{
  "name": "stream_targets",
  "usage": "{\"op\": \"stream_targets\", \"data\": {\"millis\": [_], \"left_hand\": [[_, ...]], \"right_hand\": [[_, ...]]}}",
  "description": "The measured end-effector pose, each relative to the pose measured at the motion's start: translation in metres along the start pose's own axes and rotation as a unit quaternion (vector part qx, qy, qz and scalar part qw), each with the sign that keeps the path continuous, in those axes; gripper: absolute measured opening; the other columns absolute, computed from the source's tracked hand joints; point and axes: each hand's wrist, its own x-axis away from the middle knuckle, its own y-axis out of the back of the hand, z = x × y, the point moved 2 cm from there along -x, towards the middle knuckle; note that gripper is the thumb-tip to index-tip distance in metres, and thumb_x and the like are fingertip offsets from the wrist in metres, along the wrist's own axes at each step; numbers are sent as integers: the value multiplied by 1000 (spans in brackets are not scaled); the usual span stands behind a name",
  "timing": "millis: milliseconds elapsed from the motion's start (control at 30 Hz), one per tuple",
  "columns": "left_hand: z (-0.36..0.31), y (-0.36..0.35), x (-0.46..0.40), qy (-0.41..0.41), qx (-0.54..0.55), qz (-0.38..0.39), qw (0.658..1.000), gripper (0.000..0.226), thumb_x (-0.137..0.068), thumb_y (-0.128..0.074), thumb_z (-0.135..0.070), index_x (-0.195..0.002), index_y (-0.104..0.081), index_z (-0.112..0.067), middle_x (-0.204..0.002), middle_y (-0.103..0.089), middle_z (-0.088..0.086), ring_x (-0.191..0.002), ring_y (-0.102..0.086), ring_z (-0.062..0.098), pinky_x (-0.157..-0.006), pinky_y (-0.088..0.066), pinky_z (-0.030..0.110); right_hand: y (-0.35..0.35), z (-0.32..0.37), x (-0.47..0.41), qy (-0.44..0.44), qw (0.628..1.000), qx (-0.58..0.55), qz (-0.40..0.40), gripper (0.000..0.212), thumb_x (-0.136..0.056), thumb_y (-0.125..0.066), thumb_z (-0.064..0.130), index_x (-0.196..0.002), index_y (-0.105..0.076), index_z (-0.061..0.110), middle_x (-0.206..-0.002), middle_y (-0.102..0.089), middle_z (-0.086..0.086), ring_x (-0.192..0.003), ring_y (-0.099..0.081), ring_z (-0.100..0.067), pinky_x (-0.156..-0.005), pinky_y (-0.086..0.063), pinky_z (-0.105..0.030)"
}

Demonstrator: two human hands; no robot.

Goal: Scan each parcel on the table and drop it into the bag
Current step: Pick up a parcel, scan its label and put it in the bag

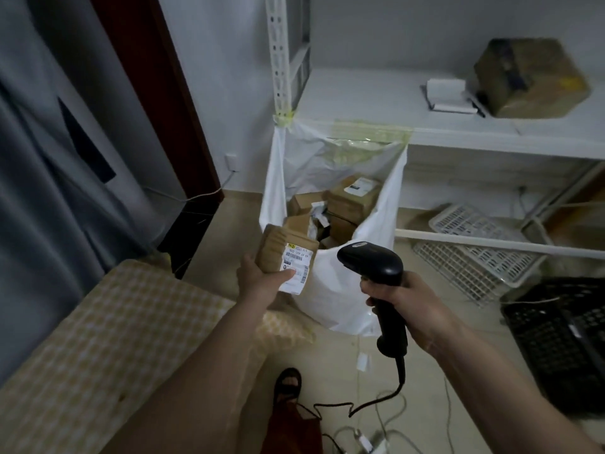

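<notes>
The left hand [258, 276] grips a small brown cardboard parcel [284, 255] from below, thumb pressed on its white shipping label [295, 269]; the label carries a barcode and rows of digits too blurred to read, with a small yellow mark at its top edge. The parcel is held in the air at the near left rim of the white plastic bag [330, 290], whose mouth is taped with yellowish tape to the front edge of the white desk [376, 103]. Several brown parcels already lie inside the bag. The right hand [406, 306] is closed around the handle of a black corded barcode scanner [376, 273], its head just beside the label
</notes>
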Motion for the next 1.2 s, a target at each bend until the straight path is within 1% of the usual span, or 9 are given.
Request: {"op": "stream_targets", "data": {"millis": [133, 267, 433, 567, 700, 800, 933, 1067, 1200], "left_hand": [[-39, -38, -67, -31, -69, 7, 997, 95, -35, -83, -41, -122, -52, -16, -120, -60, 9, -113, -58, 30, -94, -52, 44], [-73, -80, -123, -69, -149, 32, 986, 83, -65, -84, -15, -138, -43, -16, -139, -35, 13, -130, -36, 30, -107, -39, 39], [-73, -136, -191, -116, -245, 92, 958, 86, -71, -83, -21, -142, -36, -26, -139, -27, 8, -132, -30, 28, -109, -37, 42], [-62, -175, -215, -152, -376, 185, 895, 78, -82, -76, -32, -146, -31, -31, -144, -28, 6, -131, -28, 26, -109, -28, 34], [-48, -204, -231, -147, -428, 408, 793, 70, -83, -72, -34, -145, -39, -28, -147, -33, 9, -136, -32, 32, -111, -33, 42], [-45, -208, -243, -110, -427, 432, 787, 61, -86, -71, -28, -141, -46, -24, -150, -28, 10, -134, -35, 33, -109, -33, 42], [-36, -212, -248, -127, -447, 486, 741, 42, -94, -60, -17, -136, -56, -18, -161, -15, 2, -140, -33, 29, -112, -37, 39], [-37, -209, -248, -124, -446, 468, 753, 40, -97, -54, -11, -136, -56, -19, -143, -50, 4, -129, -48, 24, -107, -42, 35], [-41, -198, -253, -142, -434, 385, 802, 40, -96, -56, -8, -135, -57, -18, -141, -52, 4, -130, -48, 23, -108, -42, 35]], "right_hand": [[5, 8, -54, -21, 999, -2, -31, 17, -82, -71, 10, -98, -68, 8, -82, -66, -9, -81, -62, -23, -83, -52, -39], [6, 11, -113, -60, 996, -18, -70, 20, -81, -72, 11, -100, -68, 8, -84, -68, -13, -82, -64, -26, -85, -52, -41], [10, 8, -174, -120, 985, -38, -119, 21, -80, -72, 10, -98, -68, 0, -86, -68, -20, -80, -63, -28, -88, -52, -46], [13, 2, -210, -158, 976, -46, -140, 19, -81, -71, 8, -98, -67, 0, -83, -67, -16, -78, -62, -27, -86, -51, -44], [10, 0, -236, -184, 969, -49, -155, 20, -80, -71, 8, -98, -67, 0, -85, -67, -18, -78, -62, -28, -84, -51, -43], [4, 2, -248, -191, 967, -57, -157, 19, -81, -70, 6, -98, -67, 0, -84, -66, -17, -79, -62, -27, -84, -51, -42], [-2, 6, -256, -192, 968, -56, -151, 20, -81, -70, 9, -100, -68, 4, -83, -67, -13, -81, -65, -24, -82, -53, -37], [-4, 6, -258, -201, 967, -45, -152, 21, -80, -71, 12, -100, -68, 6, -83, -69, -12, -83, -66, -26, -86, -53, -41], [-10, 10, -260, -190, 970, -41, -144, 21, -81, -71, 12, -100, -68, 4, -83, -67, -13, -83, -64, -28, -86, -52, -43]]}}
